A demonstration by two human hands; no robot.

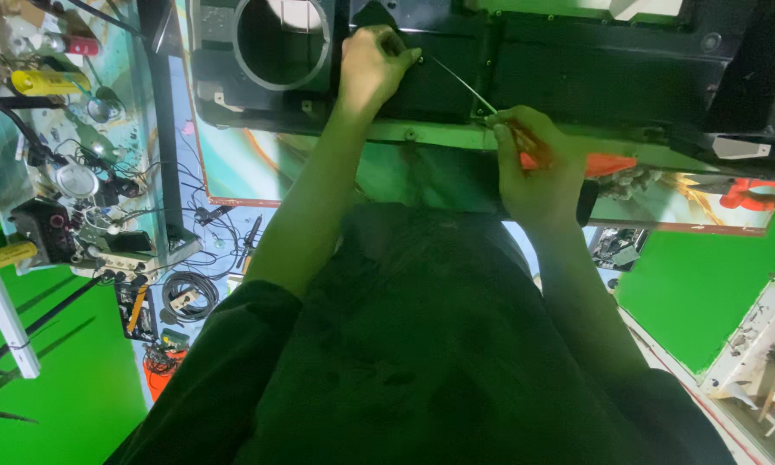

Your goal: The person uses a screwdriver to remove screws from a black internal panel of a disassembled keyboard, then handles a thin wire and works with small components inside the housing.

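Looking straight down at a big black plastic housing with round speaker-style cutouts, sitting on a workbench with a colourful printed mat under it. The right hand is clenched around the orange handle of a long thin-shafted screwdriver, and the bare metal shaft runs up and left across the housing toward the left hand. That left hand is curled down onto the top edge of the housing, just beside the round opening, fingertips pinched right where the screwdriver tip lands. I can't tell whether it's gripping a screw or just steadying the tip; it's too dark in there.

My read on doing this bit well — the shaft is lying at a very shallow angle to the panel, so it looks easy to cam out of the screw head. I'd get the handle more in line with the screw before putting any twist on it, and keep the left fingers guiding the tip but not under it, in case it slips. Pushing in firmly while turning slowly should matter more than speed here.

Off along the left edge of the bench there's a mess of wires, a yellow cylinder tool and a coil of black cable, all well apart from the hands.
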